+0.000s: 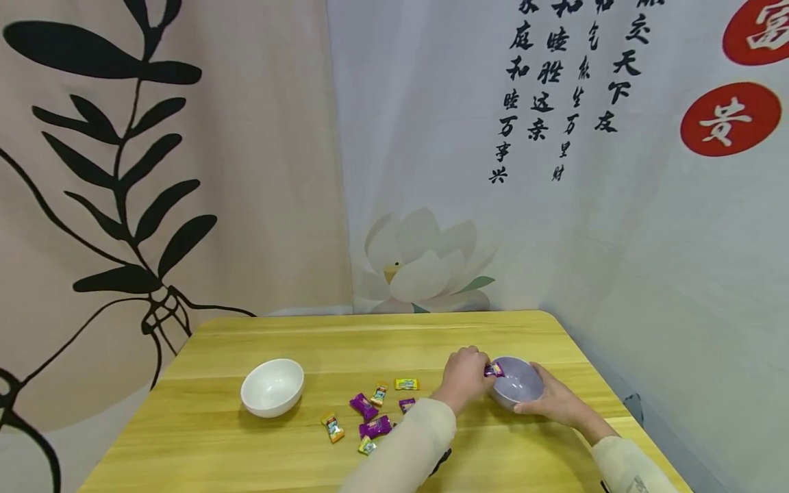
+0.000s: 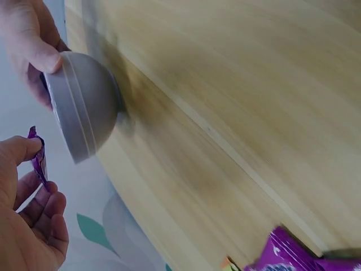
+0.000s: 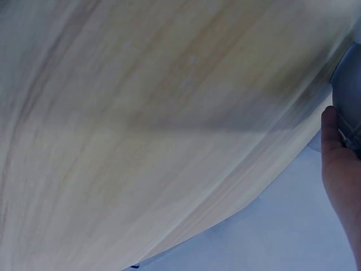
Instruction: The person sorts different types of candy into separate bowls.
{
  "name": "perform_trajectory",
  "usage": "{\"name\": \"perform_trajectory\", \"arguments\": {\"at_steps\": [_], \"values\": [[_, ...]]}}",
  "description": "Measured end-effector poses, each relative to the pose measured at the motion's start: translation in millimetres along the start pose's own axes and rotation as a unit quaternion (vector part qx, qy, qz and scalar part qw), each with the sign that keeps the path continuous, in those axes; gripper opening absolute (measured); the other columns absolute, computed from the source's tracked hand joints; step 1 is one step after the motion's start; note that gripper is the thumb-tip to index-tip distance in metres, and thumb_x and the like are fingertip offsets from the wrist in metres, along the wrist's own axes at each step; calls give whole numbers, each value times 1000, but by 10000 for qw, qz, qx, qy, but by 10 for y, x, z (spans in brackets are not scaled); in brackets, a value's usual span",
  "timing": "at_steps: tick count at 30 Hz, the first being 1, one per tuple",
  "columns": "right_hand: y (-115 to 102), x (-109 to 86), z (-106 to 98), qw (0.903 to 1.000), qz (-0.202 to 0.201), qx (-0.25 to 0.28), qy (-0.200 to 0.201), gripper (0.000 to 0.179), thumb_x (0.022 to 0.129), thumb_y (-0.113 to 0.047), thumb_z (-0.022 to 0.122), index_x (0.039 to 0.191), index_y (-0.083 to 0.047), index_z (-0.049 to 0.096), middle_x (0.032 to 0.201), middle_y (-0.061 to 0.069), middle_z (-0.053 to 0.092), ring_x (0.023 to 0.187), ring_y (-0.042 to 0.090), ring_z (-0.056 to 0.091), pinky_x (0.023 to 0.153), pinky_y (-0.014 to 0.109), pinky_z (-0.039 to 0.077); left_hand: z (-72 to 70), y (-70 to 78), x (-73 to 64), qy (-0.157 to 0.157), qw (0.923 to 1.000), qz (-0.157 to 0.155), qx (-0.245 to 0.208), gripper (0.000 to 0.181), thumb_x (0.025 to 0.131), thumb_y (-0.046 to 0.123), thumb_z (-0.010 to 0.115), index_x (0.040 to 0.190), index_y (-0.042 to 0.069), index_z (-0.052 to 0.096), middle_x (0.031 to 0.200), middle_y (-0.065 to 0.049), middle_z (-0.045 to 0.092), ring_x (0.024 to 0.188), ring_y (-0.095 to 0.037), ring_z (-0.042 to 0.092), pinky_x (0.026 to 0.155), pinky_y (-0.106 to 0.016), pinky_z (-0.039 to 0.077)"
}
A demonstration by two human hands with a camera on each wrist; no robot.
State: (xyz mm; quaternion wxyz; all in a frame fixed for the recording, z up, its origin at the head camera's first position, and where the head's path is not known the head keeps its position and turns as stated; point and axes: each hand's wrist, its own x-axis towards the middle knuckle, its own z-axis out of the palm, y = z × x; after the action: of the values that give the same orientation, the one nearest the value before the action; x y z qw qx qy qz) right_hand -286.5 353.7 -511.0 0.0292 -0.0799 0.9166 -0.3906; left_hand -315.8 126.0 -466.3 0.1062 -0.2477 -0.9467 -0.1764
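My left hand (image 1: pixel 462 380) pinches a purple-wrapped candy (image 2: pixel 38 161) between thumb and fingers, at the near-left rim of a greyish-purple bowl (image 1: pixel 519 383). In the left wrist view, the candy shows just beside the bowl's mouth. Around the right side of that bowl lies my right hand (image 1: pixel 555 398), thumb on the near side and fingers along the far side. The right wrist view catches only part of this hand (image 3: pixel 341 175) and the bowl's wall at its right edge. The bowl stands on the wooden table (image 1: pixel 493 459).
At the left of the table stands a white bowl (image 1: pixel 272 389). Between the bowls lie several wrapped candies: purple ones (image 1: pixel 375 427), a yellow one (image 1: pixel 407 384) and an orange one (image 1: pixel 333 429). My left sleeve (image 1: pixel 409 448) covers part of this area. A printed curtain (image 1: pixel 277 171) hangs behind.
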Motion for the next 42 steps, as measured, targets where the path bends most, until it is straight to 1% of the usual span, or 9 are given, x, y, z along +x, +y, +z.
{"name": "perform_trajectory", "arguments": {"at_steps": [6,11,15,19,25,32,35,38,42], "values": [[-10,4,47,10000,5,40,-30,115,76,-33,86,151,13,13,148,39,29,123,43,47,101,54,39,48,78,14,138,9989,81,432,19,83,38,77,85,19,75,78,9,58,75,-9,56,73,-27,47],[-21,9,76,10000,-18,83,-49,115,76,-33,86,151,13,13,148,40,29,124,45,47,102,56,39,78,143,25,99,9981,33,614,20,84,40,76,88,21,75,80,8,60,79,-9,58,76,-28,48],[-36,25,92,9999,-32,75,-76,115,76,-33,86,151,13,12,149,39,29,124,45,47,100,55,41,76,174,26,-125,9980,-86,620,28,85,46,76,98,21,75,86,7,63,83,-10,59,77,-29,49],[-53,34,95,9999,-47,105,-102,115,77,-34,86,151,14,12,149,39,28,125,45,46,100,55,41,30,145,16,-346,9969,-267,655,35,85,49,75,108,23,74,93,7,65,90,-11,61,81,-32,49],[-68,27,68,10000,14,-21,-86,116,76,-35,86,150,15,12,147,41,30,125,48,47,99,58,42,-120,-4,12,-458,9967,-339,579,38,88,47,73,119,24,72,108,7,67,102,-15,62,90,-36,48],[-61,28,26,9999,-67,-140,8,117,74,-36,87,149,16,14,146,42,31,127,52,43,102,62,37,-263,-246,2,-465,9982,4,372,40,90,43,72,123,21,70,118,2,67,110,-19,61,92,-39,49],[-48,17,19,9998,34,-196,18,118,74,-38,87,150,15,14,146,41,30,128,53,41,102,63,36,-294,-356,-20,-566,9981,152,189,41,91,41,72,125,18,69,123,0,66,117,-20,59,96,-41,47],[-33,2,12,9996,97,-267,43,118,74,-40,87,150,14,15,147,41,29,129,54,40,102,64,36,-328,-482,-58,-666,9974,286,19,42,91,38,73,126,17,68,121,-1,66,113,-18,61,94,-38,49],[-18,-23,4,9994,85,-309,96,117,74,-40,87,150,14,16,147,41,29,129,55,39,102,64,36,-397,-652,-147,-760,9962,424,-97,41,91,36,73,126,15,68,113,0,67,100,-14,63,85,-32,51]]}}
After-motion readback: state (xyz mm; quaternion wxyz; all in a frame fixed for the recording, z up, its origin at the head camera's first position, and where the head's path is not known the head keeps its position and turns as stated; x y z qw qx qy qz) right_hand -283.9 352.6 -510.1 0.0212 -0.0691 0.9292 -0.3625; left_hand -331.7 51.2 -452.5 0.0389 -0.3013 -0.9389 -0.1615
